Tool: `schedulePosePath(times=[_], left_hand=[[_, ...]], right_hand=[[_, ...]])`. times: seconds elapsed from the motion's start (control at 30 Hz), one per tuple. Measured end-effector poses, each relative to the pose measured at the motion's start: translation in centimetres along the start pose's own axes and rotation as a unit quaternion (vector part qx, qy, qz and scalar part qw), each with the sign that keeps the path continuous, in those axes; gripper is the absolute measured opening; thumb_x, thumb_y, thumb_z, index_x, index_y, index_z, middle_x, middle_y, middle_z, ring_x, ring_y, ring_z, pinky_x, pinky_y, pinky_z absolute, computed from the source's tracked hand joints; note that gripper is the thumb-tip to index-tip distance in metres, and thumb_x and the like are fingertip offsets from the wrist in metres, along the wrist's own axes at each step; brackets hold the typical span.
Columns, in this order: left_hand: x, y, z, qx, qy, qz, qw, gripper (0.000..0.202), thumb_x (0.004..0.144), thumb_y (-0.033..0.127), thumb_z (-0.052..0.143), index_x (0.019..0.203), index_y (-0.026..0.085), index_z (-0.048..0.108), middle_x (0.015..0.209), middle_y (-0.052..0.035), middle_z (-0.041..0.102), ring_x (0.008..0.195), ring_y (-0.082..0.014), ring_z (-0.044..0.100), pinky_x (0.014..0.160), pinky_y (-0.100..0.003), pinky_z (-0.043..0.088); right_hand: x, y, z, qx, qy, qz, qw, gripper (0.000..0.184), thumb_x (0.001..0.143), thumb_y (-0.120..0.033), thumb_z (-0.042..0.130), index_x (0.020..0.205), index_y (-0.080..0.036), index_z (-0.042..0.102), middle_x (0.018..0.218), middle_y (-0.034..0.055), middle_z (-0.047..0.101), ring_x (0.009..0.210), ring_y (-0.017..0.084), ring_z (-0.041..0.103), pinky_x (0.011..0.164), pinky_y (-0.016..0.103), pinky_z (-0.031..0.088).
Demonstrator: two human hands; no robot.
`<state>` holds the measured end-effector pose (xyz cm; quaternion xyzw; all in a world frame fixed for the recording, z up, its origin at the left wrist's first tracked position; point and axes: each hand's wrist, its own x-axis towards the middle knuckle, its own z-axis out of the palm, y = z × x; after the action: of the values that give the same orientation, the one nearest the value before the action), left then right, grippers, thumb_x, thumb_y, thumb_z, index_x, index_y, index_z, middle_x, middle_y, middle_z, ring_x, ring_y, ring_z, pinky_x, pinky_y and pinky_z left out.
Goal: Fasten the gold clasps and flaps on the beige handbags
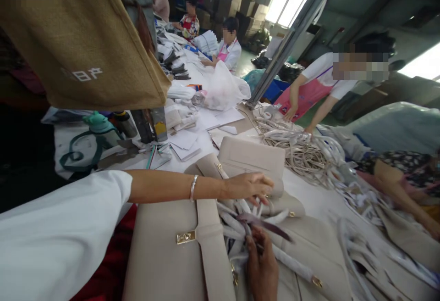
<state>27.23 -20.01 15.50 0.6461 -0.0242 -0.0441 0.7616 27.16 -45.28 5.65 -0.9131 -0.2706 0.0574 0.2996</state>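
Observation:
My left hand (245,187), with a bangle at the wrist, reaches across above a bundle of wrapped bag straps (233,225). Its fingers are bent and apart, and I see nothing held in them. Lower down, my right hand (263,264) has its fingers closed among the straps; what they grip is hidden. A dark brown strip (271,228) lies just above those fingertips. Beside the hands is a large beige handbag (168,246) with a gold clasp. Another beige bag (252,156) lies beyond my left hand, and a further beige bag panel (316,246) is at the right.
A burlap bag (96,48) hangs at the upper left by a post. Behind it stands a teal bottle (99,124). A co-worker in a pink apron (309,94) handles a heap of straps (302,149). White paper sheets (187,147) and a plastic bag (225,87) lie farther back.

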Motion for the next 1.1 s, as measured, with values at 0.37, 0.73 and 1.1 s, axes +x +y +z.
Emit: schedulePosePath(times=[0.37,0.73,1.1], left_hand=[[-5.2,-7.8,0.4,0.523,-0.027,0.054,0.850,0.006,0.083,0.021,0.058,0.085,0.017,0.062,0.087,-0.0054,0.065,0.085,-0.0210,0.060,0.071,-0.030,0.045],[-8.9,-6.7,2.7,0.594,-0.006,0.106,0.797,0.020,0.080,0.035,0.066,0.084,0.017,0.059,0.084,-0.0052,0.062,0.073,-0.0229,0.060,0.065,-0.037,0.048],[-6.6,-7.7,2.4,0.558,-0.002,0.029,0.829,0.009,0.073,0.014,0.060,0.082,0.013,0.061,0.074,-0.0104,0.069,0.062,-0.0286,0.067,0.050,-0.034,0.050]], right_hand=[[4.0,-2.7,-1.0,-0.322,-0.065,-0.279,0.902,0.040,0.094,-0.020,0.024,0.123,-0.022,0.051,0.105,0.0085,0.061,0.082,0.023,0.060,0.067,0.034,0.045],[2.4,-3.0,0.2,0.085,0.005,0.064,0.994,0.032,0.086,-0.049,0.047,0.091,-0.019,0.055,0.085,0.0033,0.061,0.076,0.018,0.055,0.065,0.027,0.042],[1.9,-3.9,-0.4,0.418,-0.034,0.225,0.880,0.033,0.076,-0.047,0.065,0.089,-0.020,0.053,0.057,-0.0087,0.032,0.051,0.008,0.028,0.046,0.017,0.027]])
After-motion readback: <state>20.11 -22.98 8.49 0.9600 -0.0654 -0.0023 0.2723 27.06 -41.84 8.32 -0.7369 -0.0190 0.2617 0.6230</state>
